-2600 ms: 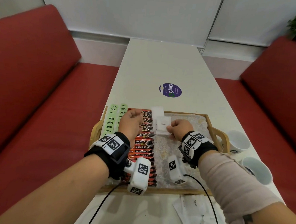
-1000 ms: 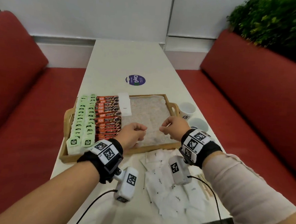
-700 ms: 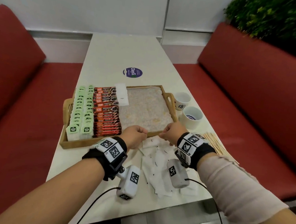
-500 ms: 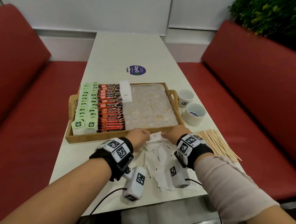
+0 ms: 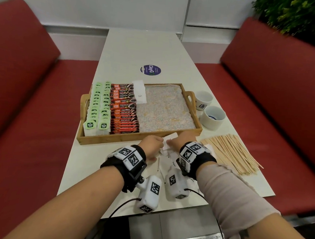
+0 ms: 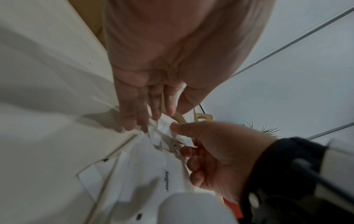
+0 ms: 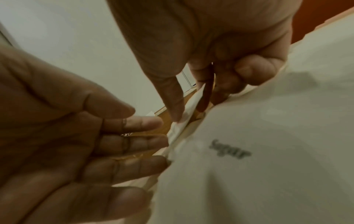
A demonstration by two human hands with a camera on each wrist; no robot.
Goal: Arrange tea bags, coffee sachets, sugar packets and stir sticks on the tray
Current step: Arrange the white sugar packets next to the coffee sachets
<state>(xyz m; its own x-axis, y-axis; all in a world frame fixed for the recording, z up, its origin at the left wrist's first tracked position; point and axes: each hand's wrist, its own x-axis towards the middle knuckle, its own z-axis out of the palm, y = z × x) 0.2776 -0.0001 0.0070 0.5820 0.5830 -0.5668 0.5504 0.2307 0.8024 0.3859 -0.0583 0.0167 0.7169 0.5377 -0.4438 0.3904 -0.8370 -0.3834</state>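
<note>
Pinching: right hand (image 5: 186, 138), thumb and forefinger on 1 sugar packet (image 6: 162, 131), just outside near wall of the tray (image 5: 114, 140).
Left hand (image 5: 151, 145): fingers straight, tips touching that packet.

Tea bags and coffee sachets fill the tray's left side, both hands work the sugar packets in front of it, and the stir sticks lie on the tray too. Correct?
Not quite: the stir sticks lie on the table, right of the tray, as the head view shows. The rest holds.
</note>
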